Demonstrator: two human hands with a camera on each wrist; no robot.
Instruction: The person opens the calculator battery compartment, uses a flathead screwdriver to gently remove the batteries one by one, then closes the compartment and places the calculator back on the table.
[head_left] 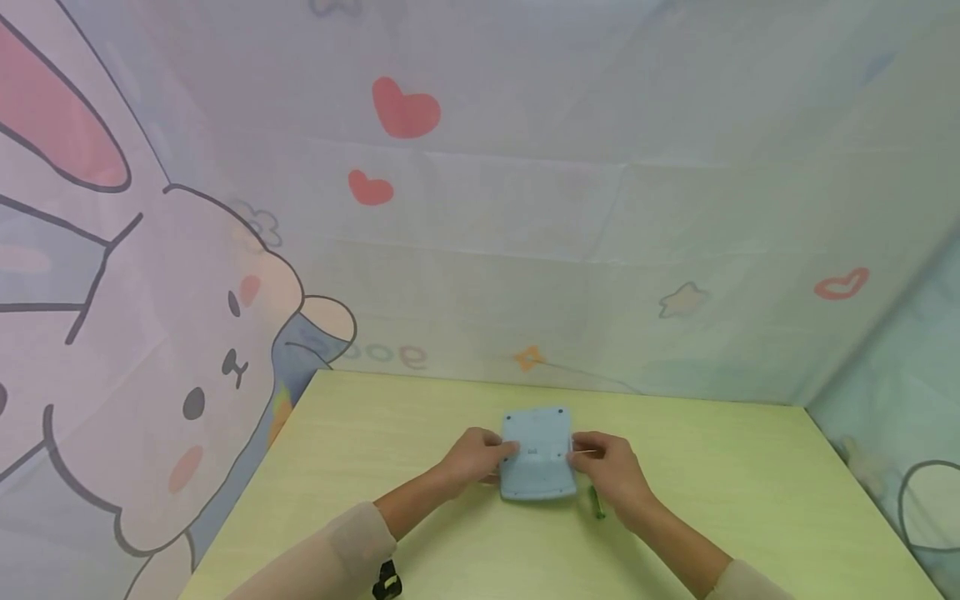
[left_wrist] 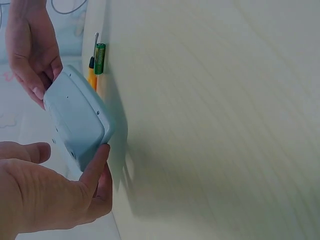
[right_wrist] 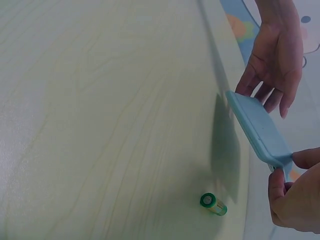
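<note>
A light-blue calculator [head_left: 536, 454] is tilted up above the table, its back with small dark screw holes or feet facing the head camera. My left hand [head_left: 476, 457] holds its left edge, thumb over the back and fingers beneath. At the opposite edge, my right hand [head_left: 611, 471] pinches it between thumb and fingers, seen closely in the right wrist view [right_wrist: 300, 195]. A green battery [head_left: 597, 502] lies on the table just below the right hand. Beside that battery, the left wrist view shows a screwdriver [left_wrist: 92, 75] with a yellow-and-black handle, partly hidden by the calculator.
The pale yellow-green table [head_left: 420, 417] runs back to a cloth backdrop [head_left: 525, 250] printed with hearts and stars. A large cartoon rabbit [head_left: 187, 358] covers the left side. Some small black object [head_left: 387, 581] shows below the left sleeve.
</note>
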